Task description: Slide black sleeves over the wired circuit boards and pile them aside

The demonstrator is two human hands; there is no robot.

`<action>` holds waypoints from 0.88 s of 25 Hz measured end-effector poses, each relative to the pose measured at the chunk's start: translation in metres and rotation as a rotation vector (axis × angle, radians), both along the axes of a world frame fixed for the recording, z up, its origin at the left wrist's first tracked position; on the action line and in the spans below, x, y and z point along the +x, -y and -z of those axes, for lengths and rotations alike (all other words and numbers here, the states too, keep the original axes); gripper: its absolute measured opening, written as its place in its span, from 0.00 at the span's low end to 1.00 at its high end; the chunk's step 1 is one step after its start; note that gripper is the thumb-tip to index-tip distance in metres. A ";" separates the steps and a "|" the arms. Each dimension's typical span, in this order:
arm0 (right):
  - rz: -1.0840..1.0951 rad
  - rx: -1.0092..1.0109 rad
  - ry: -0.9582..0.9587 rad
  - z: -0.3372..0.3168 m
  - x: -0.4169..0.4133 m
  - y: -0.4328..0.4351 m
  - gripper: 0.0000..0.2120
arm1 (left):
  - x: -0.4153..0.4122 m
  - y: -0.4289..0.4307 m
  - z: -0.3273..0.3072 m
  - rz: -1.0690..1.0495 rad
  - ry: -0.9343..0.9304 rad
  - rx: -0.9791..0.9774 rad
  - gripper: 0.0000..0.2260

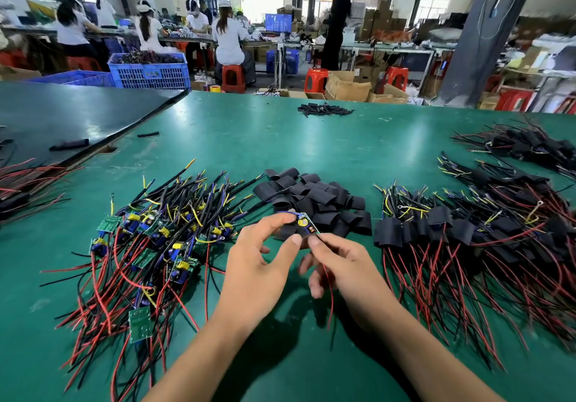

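Observation:
A small wired circuit board (304,222) with a yellow part is held above the green table (280,139), just in front of a heap of loose black sleeves (314,197). My left hand (260,261) pinches the board's far end between thumb and forefinger. My right hand (335,261) pinches its near end, and a red wire hangs down from there. A pile of bare wired boards (156,239) lies to the left. Sleeved boards (461,230) are piled to the right.
A second small heap of black sleeves (324,109) lies far back on the table. A dark mat (62,114) covers the left rear corner, with red wires (25,180) at its edge. Blue crates, red stools and seated workers fill the background.

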State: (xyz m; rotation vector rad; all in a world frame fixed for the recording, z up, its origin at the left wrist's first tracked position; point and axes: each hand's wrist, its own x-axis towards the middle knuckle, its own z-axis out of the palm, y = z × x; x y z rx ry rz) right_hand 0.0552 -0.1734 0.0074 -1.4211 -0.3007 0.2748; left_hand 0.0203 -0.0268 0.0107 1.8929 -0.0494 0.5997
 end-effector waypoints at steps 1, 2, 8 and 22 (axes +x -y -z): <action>-0.052 0.056 -0.088 -0.003 -0.001 0.000 0.10 | -0.001 0.000 0.000 -0.024 0.020 0.088 0.12; -0.099 0.118 -0.174 -0.006 -0.001 0.001 0.10 | -0.001 0.001 0.001 -0.026 0.015 0.132 0.10; -0.329 0.608 -0.433 -0.019 0.007 0.017 0.14 | 0.000 0.004 -0.001 0.258 -0.258 -0.143 0.23; -0.792 0.177 -0.590 -0.022 0.004 0.031 0.17 | -0.003 0.008 -0.015 0.285 -0.064 -0.517 0.20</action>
